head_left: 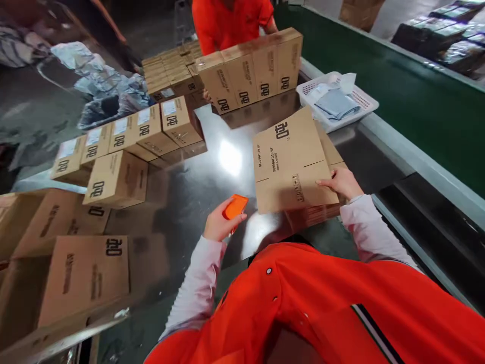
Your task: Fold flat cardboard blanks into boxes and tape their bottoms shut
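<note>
My left hand (219,223) is closed around a small, flat orange plastic tool (235,206) above the metal table; its exact kind does not show. To the right, my right hand (344,183) pinches the edge of a flattened cardboard carton (290,162) printed with black lettering. That carton lies over more folded cardboard (312,215) near the table's front edge, and its near end overhangs them slightly. The fingers under the sheet are hidden.
Taped cartons (182,121) stand in a row on the left; a single carton (117,179) sits before them. An open large box (83,278) is at lower left. Across the table, a co-worker (231,20) stands behind several cartons (250,71). A white basket (337,101) borders the green conveyor (409,86).
</note>
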Demonstrator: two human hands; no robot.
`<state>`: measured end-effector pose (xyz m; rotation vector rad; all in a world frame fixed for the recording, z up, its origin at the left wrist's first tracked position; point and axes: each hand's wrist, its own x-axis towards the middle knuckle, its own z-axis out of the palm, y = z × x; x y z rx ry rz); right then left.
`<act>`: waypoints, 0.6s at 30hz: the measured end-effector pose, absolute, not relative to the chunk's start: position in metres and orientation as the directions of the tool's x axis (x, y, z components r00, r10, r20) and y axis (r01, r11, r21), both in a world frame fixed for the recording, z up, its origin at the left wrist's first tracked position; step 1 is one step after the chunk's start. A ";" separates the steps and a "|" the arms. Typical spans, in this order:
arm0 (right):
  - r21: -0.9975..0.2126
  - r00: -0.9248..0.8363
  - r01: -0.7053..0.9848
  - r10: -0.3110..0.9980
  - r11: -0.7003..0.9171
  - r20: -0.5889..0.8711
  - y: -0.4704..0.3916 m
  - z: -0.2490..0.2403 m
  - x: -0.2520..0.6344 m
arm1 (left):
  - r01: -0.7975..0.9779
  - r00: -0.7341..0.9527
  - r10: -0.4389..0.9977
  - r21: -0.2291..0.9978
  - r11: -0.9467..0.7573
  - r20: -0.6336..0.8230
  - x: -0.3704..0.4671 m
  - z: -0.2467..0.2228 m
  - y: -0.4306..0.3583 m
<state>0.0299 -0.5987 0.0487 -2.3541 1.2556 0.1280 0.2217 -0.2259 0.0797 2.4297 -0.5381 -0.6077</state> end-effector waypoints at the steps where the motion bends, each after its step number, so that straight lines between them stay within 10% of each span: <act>1: -0.365 0.676 -0.734 -0.674 -0.573 -0.299 -0.581 0.058 0.045 | -0.265 0.823 -0.498 0.591 -0.762 -0.273 0.230 0.092 -0.226; 5: -0.443 0.931 -0.365 -0.310 -0.819 -0.194 -0.482 0.088 0.106 | -0.412 0.814 -0.541 0.446 -0.794 -0.212 0.270 0.133 -0.240; 11: -0.647 0.970 0.193 0.242 -0.738 0.012 -0.372 0.105 0.141 | -0.413 0.841 -0.408 0.066 -0.908 -0.356 0.302 0.157 -0.232; 18: -0.701 0.707 0.087 0.540 -0.708 -0.457 -0.313 0.107 0.234 | -0.558 0.759 -0.432 -0.146 -0.817 -0.487 0.263 0.179 -0.119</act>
